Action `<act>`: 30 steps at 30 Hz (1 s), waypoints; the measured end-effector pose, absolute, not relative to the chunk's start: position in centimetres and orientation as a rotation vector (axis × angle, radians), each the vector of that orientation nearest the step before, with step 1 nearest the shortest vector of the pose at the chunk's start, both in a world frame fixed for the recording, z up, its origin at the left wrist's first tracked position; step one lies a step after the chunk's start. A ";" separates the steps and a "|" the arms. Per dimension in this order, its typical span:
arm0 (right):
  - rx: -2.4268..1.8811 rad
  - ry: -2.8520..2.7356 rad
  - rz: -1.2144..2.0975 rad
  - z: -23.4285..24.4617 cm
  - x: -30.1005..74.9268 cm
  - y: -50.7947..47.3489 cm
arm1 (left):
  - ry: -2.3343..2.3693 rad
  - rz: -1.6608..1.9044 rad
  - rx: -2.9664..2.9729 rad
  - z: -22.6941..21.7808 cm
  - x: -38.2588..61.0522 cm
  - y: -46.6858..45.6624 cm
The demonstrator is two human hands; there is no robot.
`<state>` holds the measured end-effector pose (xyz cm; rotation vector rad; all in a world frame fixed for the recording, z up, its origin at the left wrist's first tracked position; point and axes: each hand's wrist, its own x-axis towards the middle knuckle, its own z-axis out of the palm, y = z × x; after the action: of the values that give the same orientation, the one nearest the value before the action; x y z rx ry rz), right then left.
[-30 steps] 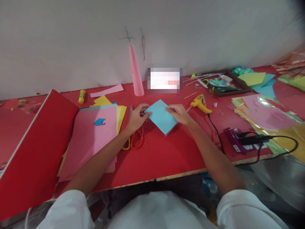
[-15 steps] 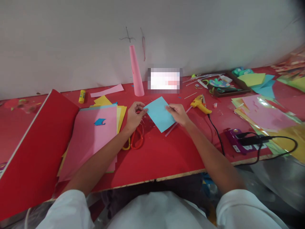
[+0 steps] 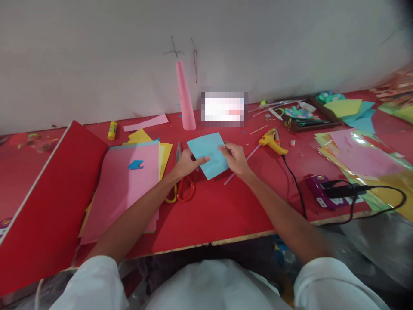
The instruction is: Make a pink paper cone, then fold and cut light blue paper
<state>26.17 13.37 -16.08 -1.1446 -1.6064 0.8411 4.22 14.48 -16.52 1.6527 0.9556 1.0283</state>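
Note:
A light blue square of paper (image 3: 209,151) is held between my two hands above the red table. My left hand (image 3: 188,164) grips its left side, the thumb lying on the face of the sheet. On the right edge, my right hand (image 3: 236,158) pinches the paper between thumb and fingers. Scissors with red and yellow handles (image 3: 186,193) lie on the table under and beside my left hand, partly covered by it. Just right of the paper, a clear glue stick rod (image 3: 252,153) runs into a yellow hot glue gun (image 3: 272,141).
Pink and yellow sheets (image 3: 124,189) lie at left beside a raised red board (image 3: 54,215). A pink paper cone (image 3: 185,99) stands near the wall. Rightward are a dark tray (image 3: 322,125), a purple power strip (image 3: 322,196) with black cables, and more coloured sheets (image 3: 364,155).
The blue paper has turned from a diamond pose to a more level one and shifted slightly left. My left hand has moved lower, its thumb further onto the sheet.

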 end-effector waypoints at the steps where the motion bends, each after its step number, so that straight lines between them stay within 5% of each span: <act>1: -1.140 -1.600 0.832 -16.1 25.9 13.3 | 0.954 1.050 1.689 -16.5 4.3 14.5; 30: -1.102 -1.655 0.828 -16.8 28.4 14.9 | 1.004 1.155 1.508 -16.6 4.0 14.9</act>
<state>28.36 14.92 -16.82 -1.1022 -1.6549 0.8285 4.03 14.89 -16.60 1.5079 1.0043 1.1550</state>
